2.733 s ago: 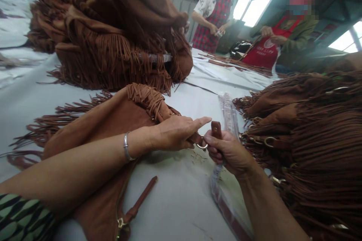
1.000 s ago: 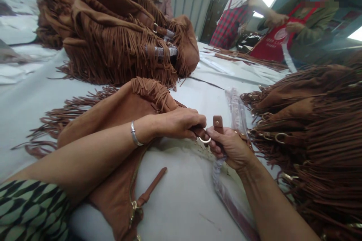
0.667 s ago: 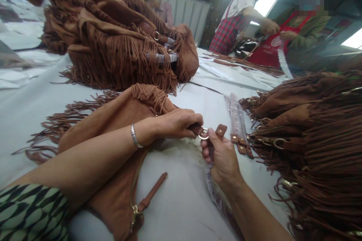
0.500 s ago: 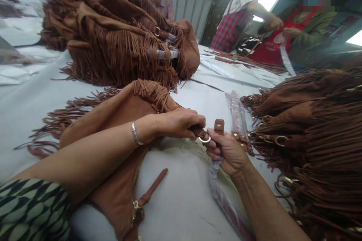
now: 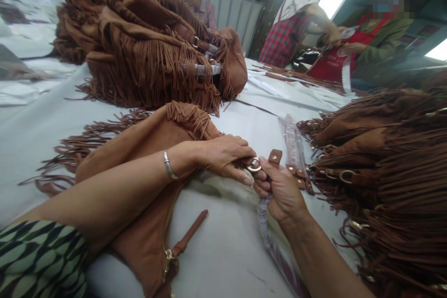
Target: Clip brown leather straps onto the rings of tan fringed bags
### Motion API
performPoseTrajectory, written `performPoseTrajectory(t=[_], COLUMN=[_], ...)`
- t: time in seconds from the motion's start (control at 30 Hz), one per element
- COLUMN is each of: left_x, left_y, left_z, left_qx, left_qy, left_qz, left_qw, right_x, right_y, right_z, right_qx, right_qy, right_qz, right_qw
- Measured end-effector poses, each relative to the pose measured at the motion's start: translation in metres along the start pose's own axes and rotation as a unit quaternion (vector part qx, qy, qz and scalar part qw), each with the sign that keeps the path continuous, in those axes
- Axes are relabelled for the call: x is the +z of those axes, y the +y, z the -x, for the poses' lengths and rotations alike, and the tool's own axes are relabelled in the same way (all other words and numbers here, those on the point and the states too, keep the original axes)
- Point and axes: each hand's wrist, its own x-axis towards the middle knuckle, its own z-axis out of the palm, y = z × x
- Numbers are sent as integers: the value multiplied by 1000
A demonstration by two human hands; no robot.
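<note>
Head view: the metal ring point(image 5: 254, 170) sits between the two hands point(image 5: 284, 190).

Fringed bag pile point(image 5: 146, 56) left; pale panels point(image 5: 233, 14) behind; red-aproned co-worker point(image 5: 382, 49) right.

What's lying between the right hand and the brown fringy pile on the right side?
In the head view, plastic-wrapped straps lie on the white table, their brown studded ends between the right hand and the pile.
</note>
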Motion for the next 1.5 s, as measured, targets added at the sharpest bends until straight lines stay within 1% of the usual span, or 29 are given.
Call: performPoseTrajectory(t=[0.1,0.2,0.33,0.43,0.53,0.6,0.7,0.73,0.77,0.83,0.9,0.93,0.97,1.0,1.03,1.1,1.13,1.2,1.27,1.37,1.5], left_x=[7,11,13,18,23,26,27,26,26,23,21,20,19,18,18,17,17,17,17,16,16], left_y=[-3,-5,-4,-4,-5,-6,-6,-6,-6,-5,-5,-5,-5,-5,-6,-6,-5,-5,-4,-3,-3], left_z=[-2,-2,-4,-5,-6,-6,-6,-6,-6,-6,-6,-5,-5,-5,-5,-4,-4,-3,-2,-3,-4], left_qx=[6,11,15,25,44,58,71,69,61,29,-4,-12,-12,-6,3,19,25,23,12,5,9], left_qy=[15,17,29,45,56,56,46,45,46,58,69,69,66,62,58,54,54,54,53,48,54], left_qz=[-28,-35,-53,-81,-97,-95,-87,-83,-79,-72,-71,-73,-76,-79,-80,-81,-81,-78,-66,-40,-19], left_qw=[999,999,998,995,993,992,993,993,994,995,995,995,995,995,995,995,995,995,996,998,998], right_x=[-9,-20,-35,-40,-40,-38,-33,-30,-26,-16,-7,-4,-2,-1,-2,-7,-10,-17,-24,-36,-50], right_y=[-8,-17,-27,-28,-26,-24,-17,-13,-8,4,15,19,22,22,20,12,7,-3,-12,-25,-39], right_z=[-2,-1,-2,-5,-7,-8,-8,-8,-7,-5,-2,-1,0,1,1,0,-1,-3,-4,-5,-2], right_qx=[14,25,38,47,61,70,77,66,40,-40,-110,-128,-131,-120,-98,-45,-22,4,10,0,13], right_qy=[-37,-65,-115,-113,-89,-78,-89,-84,-65,9,93,123,138,133,113,54,29,3,-18,-49,-52], right_qz=[68,131,133,131,160,189,224,227,221,183,134,115,106,106,113,138,152,177,195,219,299], right_qw=[997,989,984,984,981,976,967,968,972,982,980,977,976,978,982,988,988,984,981,975,953])
